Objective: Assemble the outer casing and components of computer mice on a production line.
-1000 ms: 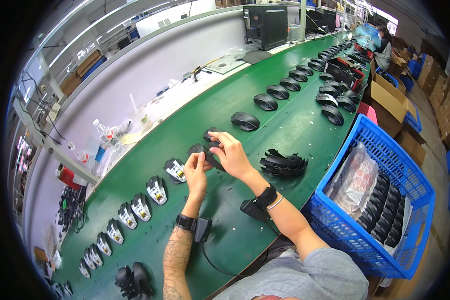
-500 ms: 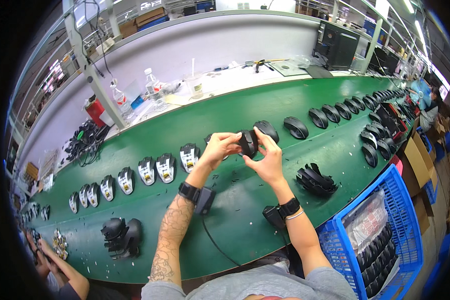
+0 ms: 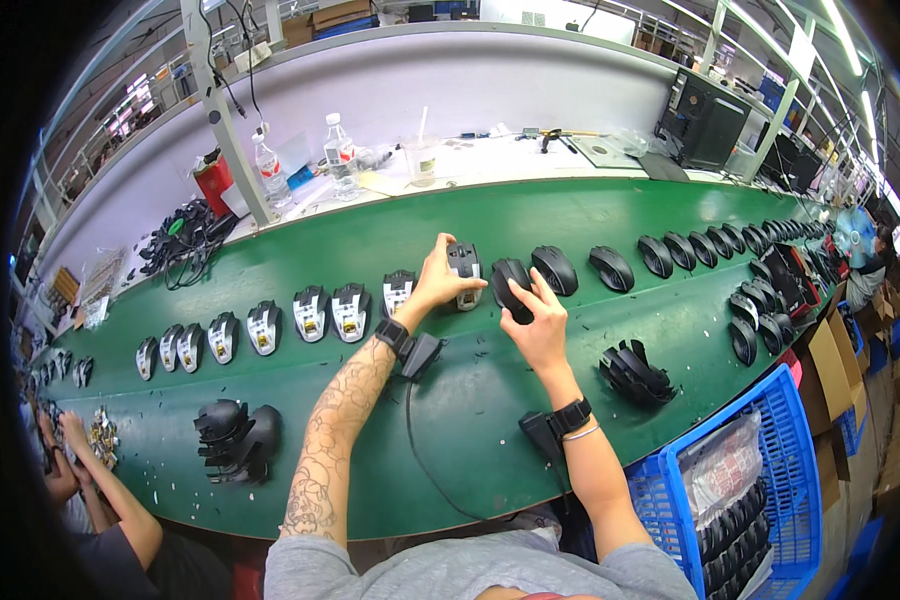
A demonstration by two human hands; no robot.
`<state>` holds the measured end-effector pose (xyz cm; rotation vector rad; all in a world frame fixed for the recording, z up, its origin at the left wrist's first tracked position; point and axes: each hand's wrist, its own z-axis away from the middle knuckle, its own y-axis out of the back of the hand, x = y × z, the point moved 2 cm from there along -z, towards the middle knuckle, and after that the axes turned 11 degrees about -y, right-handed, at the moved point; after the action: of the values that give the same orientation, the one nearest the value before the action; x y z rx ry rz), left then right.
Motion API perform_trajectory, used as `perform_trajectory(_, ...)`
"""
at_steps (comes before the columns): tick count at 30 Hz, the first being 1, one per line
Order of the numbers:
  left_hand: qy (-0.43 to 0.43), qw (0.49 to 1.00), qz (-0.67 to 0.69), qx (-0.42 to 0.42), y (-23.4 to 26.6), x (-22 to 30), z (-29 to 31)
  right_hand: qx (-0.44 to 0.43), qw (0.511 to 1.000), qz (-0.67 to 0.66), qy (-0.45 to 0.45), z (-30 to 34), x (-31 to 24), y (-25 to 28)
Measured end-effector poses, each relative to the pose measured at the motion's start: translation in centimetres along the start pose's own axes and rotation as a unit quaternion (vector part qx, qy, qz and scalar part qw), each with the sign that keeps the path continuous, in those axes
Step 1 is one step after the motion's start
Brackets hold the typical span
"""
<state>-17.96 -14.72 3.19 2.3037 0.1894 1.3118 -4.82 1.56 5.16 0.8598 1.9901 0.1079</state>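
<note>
Head view. Work surface: one long green table (image 3: 570, 210), running across the frame from lower left to upper right.

Left hand (image 3: 435, 282): just above the centre of the frame, thumb and fingers closed round the sides of a white-bodied mouse (image 3: 464, 262) with dark parts on its upper end. A black strap (image 3: 394, 335) with a box attached circles the wrist; line tattoos cover the forearm.

Right hand (image 3: 540, 325): just right of centre, thumb and fingers pinching a black mouse (image 3: 511, 283), just beside the white-bodied one. Its wrist bears a second strap (image 3: 572, 415) and a pale bracelet (image 3: 582, 432).

Mice, white-bodied: a row (image 3: 351, 312) from the centre toward the left edge. Mice, black: a row (image 3: 612, 268) from right of centre to the upper right; the nearest (image 3: 553, 272) is just beside the right fingertips. Further mice (image 3: 743, 340) cluster at the right, near a red-and-black box (image 3: 798, 285).

Black curved shells: one stack (image 3: 638, 376) right of centre, one heap (image 3: 238, 440) at lower left.

Blue basket (image 3: 808, 480): lower right, containing rows of dark pieces (image 3: 735, 550) and a clear plastic bag (image 3: 720, 465).

White ledge, upper part: two plastic bottles (image 3: 341, 165), a cup (image 3: 422, 165) with straw, a black computer tower (image 3: 705, 120).

Co-worker's forearm (image 3: 120, 500): lower left.
</note>
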Motion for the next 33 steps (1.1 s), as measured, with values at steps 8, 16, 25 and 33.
perform_trajectory(8, 0.197, 0.84, 0.497, 0.096, -0.8, 0.2, 4.2, 0.005, 1.0, -0.001, -0.001, 0.0, -0.5, 0.2)
perform_trajectory(16, 0.21, 0.771, 0.6, 0.043, -0.6, 0.6, 5.9, -0.015, 0.995, -0.098, -0.032, 0.5, -2.8, -0.7)
perform_trajectory(25, 0.124, 0.85, 0.503, 0.095, -2.6, 2.8, 7.3, -0.032, 0.996, -0.048, -0.066, 1.6, -1.3, -2.6)
perform_trajectory(33, 0.04, 0.909, 0.401, 0.111, -2.0, 4.3, 7.1, -0.046, 0.998, -0.014, -0.05, 1.7, -1.3, -2.6)
